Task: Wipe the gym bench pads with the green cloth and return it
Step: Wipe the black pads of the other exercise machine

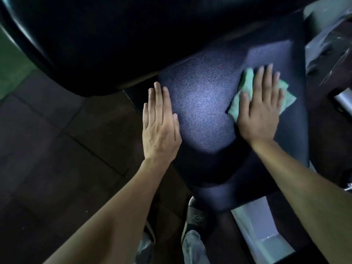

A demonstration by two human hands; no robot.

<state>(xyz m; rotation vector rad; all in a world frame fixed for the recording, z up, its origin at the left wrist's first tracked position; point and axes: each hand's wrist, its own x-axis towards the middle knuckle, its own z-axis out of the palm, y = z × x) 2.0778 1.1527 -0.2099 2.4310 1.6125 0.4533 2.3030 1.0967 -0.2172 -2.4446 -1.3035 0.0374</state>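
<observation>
A dark textured seat pad (203, 103) of the gym bench fills the middle of the view, lit by a bright patch. The green cloth (238, 101) lies crumpled on its right part. My right hand (261, 109) presses flat on the cloth, fingers spread, covering most of it. My left hand (162, 122) rests flat on the pad's left edge with fingers straight and together, holding nothing. The black back pad (95, 39) rises above and to the left of the seat.
Dark floor tiles (57, 159) lie to the left. A sandalled foot (196, 218) stands below the seat's front edge. Pale metal frame parts (261, 231) show at lower right, and plastic-wrapped metal (327, 54) at upper right.
</observation>
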